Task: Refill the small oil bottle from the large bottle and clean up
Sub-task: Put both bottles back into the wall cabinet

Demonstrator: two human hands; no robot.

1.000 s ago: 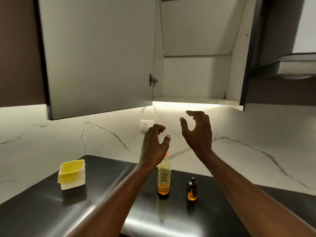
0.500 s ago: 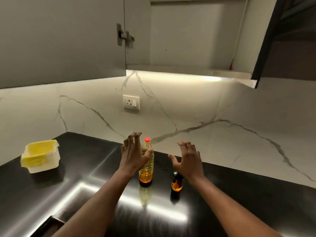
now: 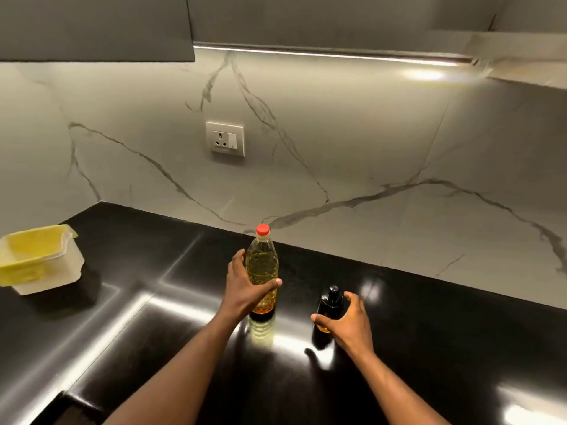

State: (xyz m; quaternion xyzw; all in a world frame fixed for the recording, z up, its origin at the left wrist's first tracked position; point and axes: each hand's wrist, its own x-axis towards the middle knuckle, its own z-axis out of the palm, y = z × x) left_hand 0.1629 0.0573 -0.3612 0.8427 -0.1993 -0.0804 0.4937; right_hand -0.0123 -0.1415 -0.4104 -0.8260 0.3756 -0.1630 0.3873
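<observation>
A: Status on the hands?

B: Left hand (image 3: 245,289) grips the large bottle (image 3: 262,265) at mid-body, thumb across the front and fingers round the far side. The bottle is upright on the black counter (image 3: 429,348) with its red cap (image 3: 263,230) on.

A: Right?

B: Right hand (image 3: 346,323) is curled round the small bottle (image 3: 329,302). The thumb lies over its lower front and the fingers curve at its right side. It's upright with a dark cap, and stands just right of the large bottle and a bit nearer the person. The two bottles are apart.

A: Clearance?

B: Both bottles stand near the backsplash (image 3: 368,142), with a strip of counter behind them. There's wide bare counter to the right and toward the near edge. A white tub (image 3: 46,271) with yellow lining sits at the far left, well apart. The socket (image 3: 225,138) is on the wall above and left of the large bottle.

A: Overhead?

B: The cabinet door (image 3: 92,26) edge is at top left, high above the bottles. The lit underside runs along the top.
</observation>
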